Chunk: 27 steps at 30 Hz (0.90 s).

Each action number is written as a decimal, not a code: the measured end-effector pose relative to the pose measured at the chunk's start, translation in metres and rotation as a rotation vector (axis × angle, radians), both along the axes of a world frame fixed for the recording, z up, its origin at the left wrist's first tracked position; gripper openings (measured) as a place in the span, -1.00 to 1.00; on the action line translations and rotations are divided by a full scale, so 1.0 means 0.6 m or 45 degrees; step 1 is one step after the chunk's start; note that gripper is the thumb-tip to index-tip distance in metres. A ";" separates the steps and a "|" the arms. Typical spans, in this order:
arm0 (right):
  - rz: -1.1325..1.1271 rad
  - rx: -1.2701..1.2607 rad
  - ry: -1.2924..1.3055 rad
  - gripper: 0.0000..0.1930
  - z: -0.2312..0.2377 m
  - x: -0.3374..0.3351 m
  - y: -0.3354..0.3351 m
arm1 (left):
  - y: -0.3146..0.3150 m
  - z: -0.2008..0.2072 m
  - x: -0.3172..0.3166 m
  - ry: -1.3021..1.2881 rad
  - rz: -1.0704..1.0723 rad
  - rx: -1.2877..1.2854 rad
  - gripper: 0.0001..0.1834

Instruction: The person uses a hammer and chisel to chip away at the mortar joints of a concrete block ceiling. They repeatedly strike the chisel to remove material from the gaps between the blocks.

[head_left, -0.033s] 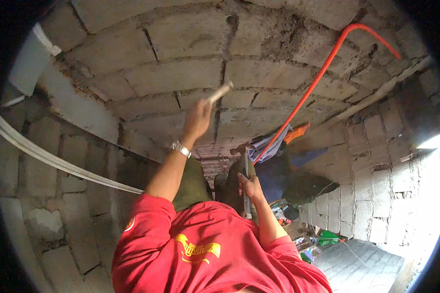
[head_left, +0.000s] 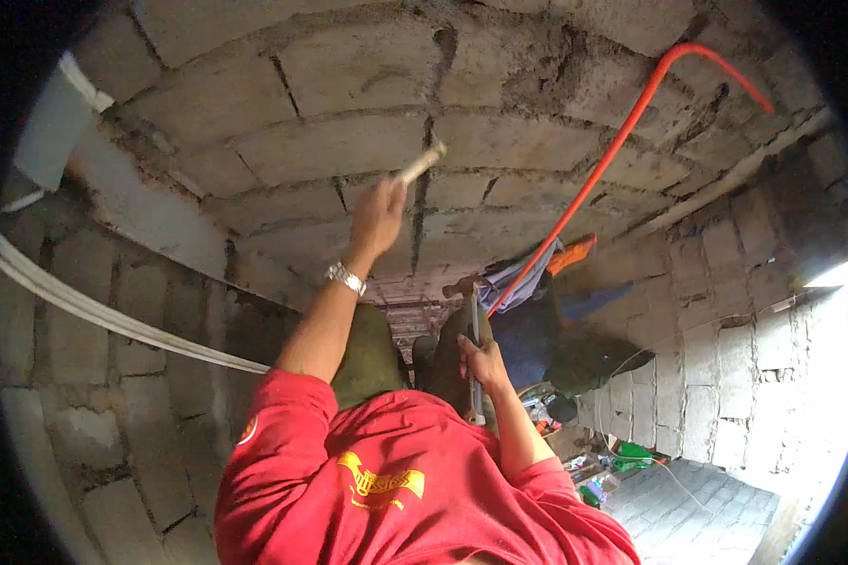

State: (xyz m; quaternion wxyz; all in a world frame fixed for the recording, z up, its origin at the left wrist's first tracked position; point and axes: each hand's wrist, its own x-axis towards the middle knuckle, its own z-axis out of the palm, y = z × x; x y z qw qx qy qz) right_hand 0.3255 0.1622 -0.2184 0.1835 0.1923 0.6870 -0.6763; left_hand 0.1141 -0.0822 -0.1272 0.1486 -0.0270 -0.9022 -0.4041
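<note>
My left hand [head_left: 378,218], with a metal-banded watch on the wrist, is raised in front of the grey block wall [head_left: 349,141]. It is closed round a short pale stick [head_left: 421,164]. The stick's free end points up and right, close to a dark vertical groove in the wall; whether it touches cannot be made out. Low in front of my body, beside my trouser leg, my right hand [head_left: 482,361] is wrapped round a long narrow grey metal tool [head_left: 476,325], held roughly upright. The tool's exact kind does not show.
A bent orange pipe [head_left: 605,168] slants up the wall on the right. Grey and orange cloths [head_left: 523,287] hang near its lower end. Pale cables [head_left: 113,315] run along the left. At lower right are small odds and ends [head_left: 594,490] and a green object [head_left: 633,458].
My left hand has shifted slightly up and left, carrying the pale stick with it. My right hand and its tool stay in place.
</note>
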 end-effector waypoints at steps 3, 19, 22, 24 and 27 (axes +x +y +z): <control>0.052 0.042 -0.036 -0.72 0.017 -0.003 0.000 | -0.015 0.042 -0.062 0.152 0.086 -0.026 -0.57; 0.193 0.562 0.448 -0.74 0.153 -0.108 -0.009 | -0.010 0.066 -0.122 0.365 0.184 -0.103 -0.62; 0.065 0.611 0.989 -0.79 0.175 -0.146 -0.027 | -0.011 0.075 -0.114 0.354 0.214 -0.096 -0.62; 0.001 0.609 1.223 -0.82 0.194 -0.180 -0.039 | -0.005 0.078 -0.110 0.381 0.229 -0.112 -0.61; 0.016 0.764 1.241 -0.82 0.209 -0.230 -0.049 | -0.005 0.080 -0.107 0.400 0.214 -0.125 -0.62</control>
